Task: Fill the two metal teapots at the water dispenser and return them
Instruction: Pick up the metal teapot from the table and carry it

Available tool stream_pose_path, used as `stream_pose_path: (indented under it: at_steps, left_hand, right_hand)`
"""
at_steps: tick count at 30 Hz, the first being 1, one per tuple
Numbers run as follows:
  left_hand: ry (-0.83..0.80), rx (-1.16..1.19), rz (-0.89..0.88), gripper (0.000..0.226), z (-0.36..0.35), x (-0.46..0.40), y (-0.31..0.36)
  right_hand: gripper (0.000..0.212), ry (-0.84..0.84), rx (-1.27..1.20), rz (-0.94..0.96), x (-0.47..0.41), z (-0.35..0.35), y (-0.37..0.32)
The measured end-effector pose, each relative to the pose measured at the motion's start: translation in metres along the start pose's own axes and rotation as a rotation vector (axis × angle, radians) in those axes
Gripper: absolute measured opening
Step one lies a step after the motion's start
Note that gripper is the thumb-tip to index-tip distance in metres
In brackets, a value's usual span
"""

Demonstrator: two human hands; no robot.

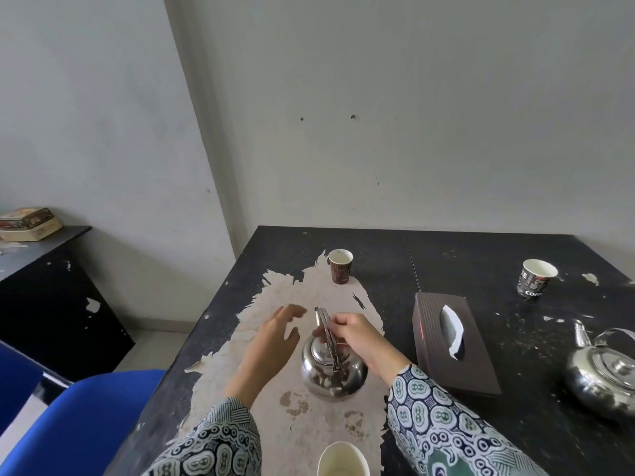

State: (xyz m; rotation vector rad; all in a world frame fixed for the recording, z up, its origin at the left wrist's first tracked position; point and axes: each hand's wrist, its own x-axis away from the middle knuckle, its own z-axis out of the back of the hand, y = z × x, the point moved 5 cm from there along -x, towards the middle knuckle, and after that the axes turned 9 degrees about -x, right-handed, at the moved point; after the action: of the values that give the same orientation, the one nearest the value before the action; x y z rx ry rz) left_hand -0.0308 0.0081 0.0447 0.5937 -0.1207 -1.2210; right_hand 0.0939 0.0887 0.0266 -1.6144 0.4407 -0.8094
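right hand (357, 334) gripping teapot handle (328, 333)

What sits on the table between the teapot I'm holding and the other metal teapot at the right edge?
In the head view, a dark brown ribbed tissue box lies between the held round metal teapot and the second metal teapot.

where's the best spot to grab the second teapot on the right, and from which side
Take the second teapot by its arched handle, coming from above. The handle stands upright over the lid, clear of the body, while the spout points away toward the wall. The tissue box sits apart on its left.
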Motion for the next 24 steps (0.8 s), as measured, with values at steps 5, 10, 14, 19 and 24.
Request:
stream_pose_path:
  at_steps: [5,10,14,19,24]
  left_hand:
    - [0.007,-0.073,-0.161,0.047,0.05,0.02,0.027]
    - [0.071,-0.011,-0.127,0.027,0.118,0.056,0.03]
    - [0.109,-0.036,-0.068,0.031,0.174,0.104,0.001]
    - [0.088,-0.02,-0.013,0.028,0.23,0.184,-0.047]
    - [0.029,0.065,0.027,0.019,0.291,0.267,-0.117]
  right_hand:
    - [0.03,-0.206,0.06,0.108,0.051,-0.038,-0.06]
    - [0.034,-0.358,0.167,0.276,0.094,-0.092,-0.1]
    - [0.031,-0.488,0.206,0.299,0.118,-0.145,-0.109]
    - [0.03,-0.683,0.241,0.272,0.152,-0.238,-0.112]
    - [0.027,-0.83,0.245,0.276,0.178,-0.349,-0.103]
